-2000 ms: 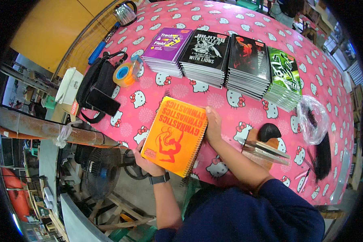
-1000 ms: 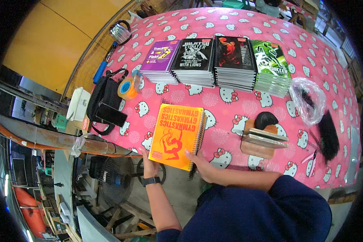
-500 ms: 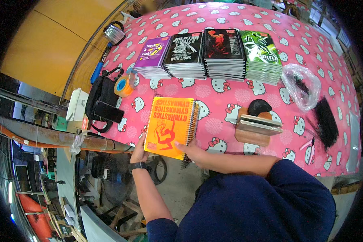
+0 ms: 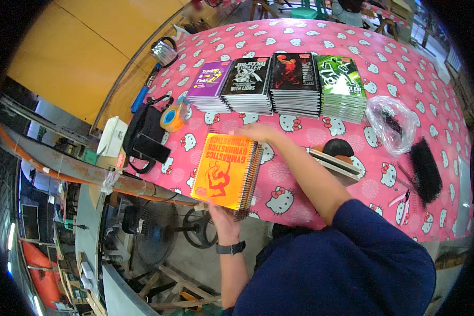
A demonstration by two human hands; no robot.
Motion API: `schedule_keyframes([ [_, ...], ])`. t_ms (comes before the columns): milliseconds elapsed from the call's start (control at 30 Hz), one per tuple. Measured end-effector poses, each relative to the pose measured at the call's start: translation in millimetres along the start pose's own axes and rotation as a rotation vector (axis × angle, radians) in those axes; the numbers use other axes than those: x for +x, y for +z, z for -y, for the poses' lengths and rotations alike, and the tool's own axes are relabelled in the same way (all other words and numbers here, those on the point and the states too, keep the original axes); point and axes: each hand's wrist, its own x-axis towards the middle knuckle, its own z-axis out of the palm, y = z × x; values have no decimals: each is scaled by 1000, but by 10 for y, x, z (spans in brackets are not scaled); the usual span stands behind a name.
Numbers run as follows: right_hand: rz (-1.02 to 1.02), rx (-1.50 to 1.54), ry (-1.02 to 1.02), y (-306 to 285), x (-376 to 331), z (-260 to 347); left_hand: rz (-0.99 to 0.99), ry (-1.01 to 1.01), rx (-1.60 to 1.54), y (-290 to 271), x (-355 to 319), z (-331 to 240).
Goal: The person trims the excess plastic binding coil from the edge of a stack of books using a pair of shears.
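A stack of orange spiral notebooks (image 4: 216, 171) lies near the table's front edge, its coil bindings along the right side. The top cover carries a red gymnast figure. My left hand (image 4: 225, 221), with a dark band at the wrist, grips the near edge, thumb on the cover and the other fingers hidden below. At the far edge, my right hand (image 4: 252, 131) presses round the upper right corner, its fingertips partly hidden. Beyond stand stacks of purple (image 4: 210, 79), black (image 4: 247, 76), black-and-red (image 4: 295, 73) and green notebooks (image 4: 342, 76).
On the pink patterned tablecloth (image 4: 279, 203), a wooden block stand (image 4: 334, 166), clear plastic bag (image 4: 387, 126), black coils (image 4: 425, 171) and pink-handled pliers (image 4: 403, 208) lie right. Left are tape rolls (image 4: 173, 118), a phone (image 4: 151, 148) and a black bag (image 4: 142, 124). A fan (image 4: 155, 226) stands below.
My right hand has moved from the near right corner to the stack's far edge. The left hand has shifted right along the near edge. The whole view has shifted slightly.
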Motion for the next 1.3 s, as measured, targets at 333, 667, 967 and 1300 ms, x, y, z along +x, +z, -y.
schedule_keyframes([
  [333, 602, 351, 158, 9, 112, 189, 148, -79, -62, 132, 125, -104],
  [667, 559, 138, 190, 15, 171, 119, 153, -198, -25, -7, 48, -186],
  [967, -1087, -803, 155, -2222, -1684, -586, -587, 912, 552, -304, -1053, -592],
  [1300, -846, -814, 629, -2366, -3169, -2115, 80, 1067, 560, 822, -531, -37],
])
